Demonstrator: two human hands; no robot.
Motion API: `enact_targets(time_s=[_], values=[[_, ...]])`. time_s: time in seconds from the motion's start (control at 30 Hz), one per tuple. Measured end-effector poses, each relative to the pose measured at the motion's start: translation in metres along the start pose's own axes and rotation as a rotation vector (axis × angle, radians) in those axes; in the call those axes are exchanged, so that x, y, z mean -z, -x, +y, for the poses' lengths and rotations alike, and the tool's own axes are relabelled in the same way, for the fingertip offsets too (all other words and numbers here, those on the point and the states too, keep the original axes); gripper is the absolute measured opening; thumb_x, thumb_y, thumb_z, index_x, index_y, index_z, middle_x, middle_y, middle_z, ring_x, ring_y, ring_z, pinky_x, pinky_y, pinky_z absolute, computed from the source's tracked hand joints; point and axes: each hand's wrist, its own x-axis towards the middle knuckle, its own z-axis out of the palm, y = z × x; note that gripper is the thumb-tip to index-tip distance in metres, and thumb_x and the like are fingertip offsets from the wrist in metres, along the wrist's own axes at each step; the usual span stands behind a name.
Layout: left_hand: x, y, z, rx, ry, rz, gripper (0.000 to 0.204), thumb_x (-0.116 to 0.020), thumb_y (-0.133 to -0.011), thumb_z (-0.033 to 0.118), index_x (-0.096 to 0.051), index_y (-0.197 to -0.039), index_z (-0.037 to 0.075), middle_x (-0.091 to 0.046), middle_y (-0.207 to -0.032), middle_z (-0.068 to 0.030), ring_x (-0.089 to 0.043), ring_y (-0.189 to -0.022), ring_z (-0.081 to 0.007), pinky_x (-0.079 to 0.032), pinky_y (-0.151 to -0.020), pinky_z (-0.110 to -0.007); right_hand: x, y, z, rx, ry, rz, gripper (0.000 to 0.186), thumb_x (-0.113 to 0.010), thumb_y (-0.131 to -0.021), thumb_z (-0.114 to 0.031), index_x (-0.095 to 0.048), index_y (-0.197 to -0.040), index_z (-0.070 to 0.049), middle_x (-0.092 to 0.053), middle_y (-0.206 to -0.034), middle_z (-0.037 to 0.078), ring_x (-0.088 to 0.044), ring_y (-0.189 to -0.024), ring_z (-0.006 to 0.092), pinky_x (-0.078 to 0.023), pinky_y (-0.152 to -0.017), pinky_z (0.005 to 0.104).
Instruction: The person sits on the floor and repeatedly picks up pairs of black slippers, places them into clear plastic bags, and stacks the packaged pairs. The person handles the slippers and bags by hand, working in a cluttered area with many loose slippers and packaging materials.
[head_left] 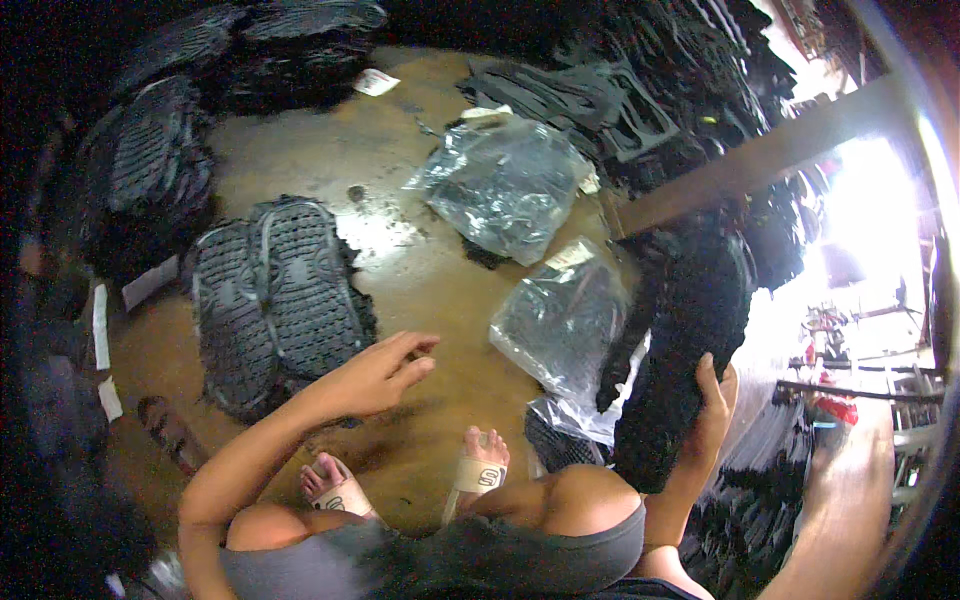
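Gripping black slab [675, 350] with right hand [713, 400], right of lower bag [562, 318], leaving left hand [378, 377] empty; perhaps risking slippage, supporting one-handed.

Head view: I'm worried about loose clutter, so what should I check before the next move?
1. Left hand free: ok, it looks empty, fingers extended.
2. Right hand gripping the black bundle: ok, thumb laid against it.
3. Number of pieces in that bundle: cannot tell, too dark.
4. Floor clear of plastic: not ok, crumpled clear plastic lies ahead.
5. Ridged black pads side by side: ok.
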Motion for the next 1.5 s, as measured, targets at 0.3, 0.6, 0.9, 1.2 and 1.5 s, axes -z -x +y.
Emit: enact_targets(time_s=[0.3,0.6,0.9,1.2,1.5], values=[[0.09,0.076,0.054,-0.237,0.375,0.892,0.056,-0.055,-0.102,0.046,-0.048,-0.14,0.005,-0.053,-0.109,-0.0035,-0.047,-0.098,-0.0135,-0.04,-0.084,-0.03,-0.196,0.008,-0.075,0.097,-0.706,-0.459,0.04,-0.063,-0.1,-0.03,-0.06,-0.126,0.001,-0.07,-0.113,0.011,-0.068,-0.098,0.0238,-0.054,-0.09,0.0382],[0.147,0.168,-0.012,-0.004,0.01,1.18,0.032,-0.06,-0.104,0.031,-0.065,-0.118,0.003,-0.067,-0.107,0.0006,-0.056,-0.093,-0.0072,-0.045,-0.088,-0.025,-0.333,-0.033,0.044,0.064,-0.117,-0.63,0.066,-0.074,-0.093,-0.038,-0.052,-0.135,0.008,-0.07,-0.114,0.016,-0.065,-0.103,0.0219,-0.05,-0.095,0.0342],[0.132,0.174,-0.137,0.519,-0.199,0.959,0.046,-0.067,-0.097,0.023,-0.055,-0.135,-0.001,-0.068,-0.123,-0.0217,-0.066,-0.113,-0.032,-0.048,-0.101,-0.04,-0.281,-0.019,0.216,0.545,0.261,-0.558,0.049,-0.072,-0.086,-0.005,-0.059,-0.133,-0.005,-0.06,-0.123,0.013,-0.06,-0.111,0.0254,-0.05,-0.098,0.0376],[0.106,0.152,-0.093,0.39,-0.679,1.137,0.033,-0.065,-0.092,0.012,-0.061,-0.122,0.001,-0.059,-0.115,-0.0234,-0.058,-0.107,-0.0421,-0.049,-0.094,-0.05,0.032,-0.111,0.273,-0.002,0.771,0.241,0.045,-0.077,-0.082,-0.023,-0.066,-0.119,0.001,-0.067,-0.116,0.016,-0.062,-0.107,0.0336,-0.047,-0.098,0.0441],[0.055,0.088,-0.056,0.077,-0.484,0.897,0.034,-0.063,-0.094,0.01,-0.056,-0.125,0.0,-0.051,-0.121,-0.0197,-0.06,-0.107,-0.0395,-0.053,-0.091,-0.045,0.009,-0.069,0.289,-0.168,0.527,0.028,0.055,-0.08,-0.078,-0.026,-0.063,-0.121,0.003,-0.067,-0.115,0.016,-0.063,-0.107,0.0344,-0.048,-0.097,0.0438]])
